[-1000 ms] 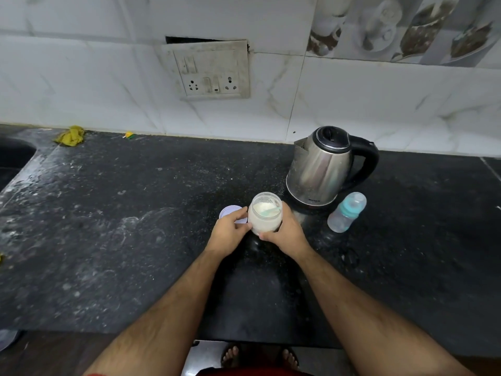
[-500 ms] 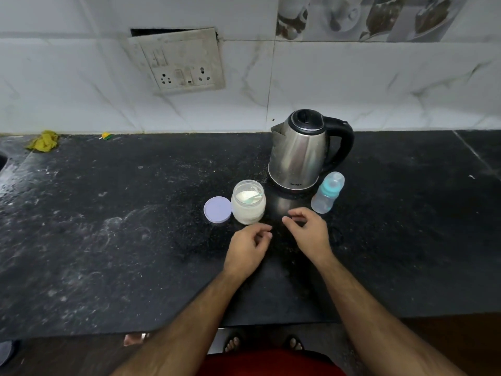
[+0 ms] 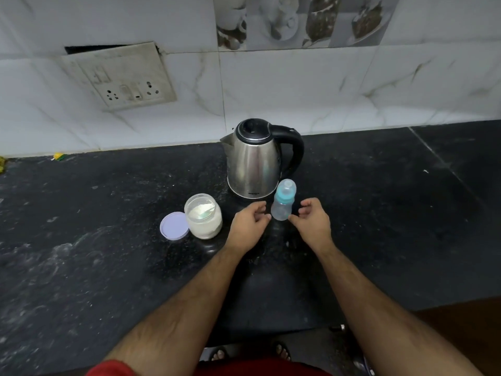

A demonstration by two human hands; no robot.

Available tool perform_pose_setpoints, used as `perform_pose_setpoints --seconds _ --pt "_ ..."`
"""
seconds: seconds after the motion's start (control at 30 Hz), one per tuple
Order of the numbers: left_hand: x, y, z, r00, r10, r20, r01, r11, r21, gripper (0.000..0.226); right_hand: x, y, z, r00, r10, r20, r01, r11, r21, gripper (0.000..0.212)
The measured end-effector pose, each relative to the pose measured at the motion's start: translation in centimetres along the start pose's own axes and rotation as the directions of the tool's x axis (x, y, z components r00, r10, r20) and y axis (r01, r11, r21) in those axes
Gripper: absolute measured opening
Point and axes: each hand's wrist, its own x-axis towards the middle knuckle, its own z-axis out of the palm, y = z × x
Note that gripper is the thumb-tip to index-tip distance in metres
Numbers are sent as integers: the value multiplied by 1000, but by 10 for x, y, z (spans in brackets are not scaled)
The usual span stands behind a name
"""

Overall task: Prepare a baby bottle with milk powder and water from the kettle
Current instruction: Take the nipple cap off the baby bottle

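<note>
Both hands are closing in from the powder jar (image 3: 204,216) toward the upright baby bottle (image 3: 282,201), now standing between left hand (image 3: 250,223) and right hand (image 3: 311,222), fingers loosely curled, holding nothing, each about equally near.

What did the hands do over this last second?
Both hands let go of the powder jar and moved right. Now the left hand and right hand flank the baby bottle, fingers loosely curled, no grip on it yet. Jar, lid, kettle and bottle stayed put.
</note>
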Motion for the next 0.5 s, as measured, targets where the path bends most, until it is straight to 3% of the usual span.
perform_pose_setpoints --seconds 0.1,0.23,0.5 --pt "11 9 9 999 -31 -13 30 997 -75 52 14 2 3 993 -56 100 60 997 -38 72" --pt "22 16 16 998 -58 1 57 991 -121 59 30 -1 3 976 -102 195 109 994 -23 82" --pt "23 26 24 1000 7 21 -3 985 -171 44 37 -3 2 946 -180 271 167 983 70 55"
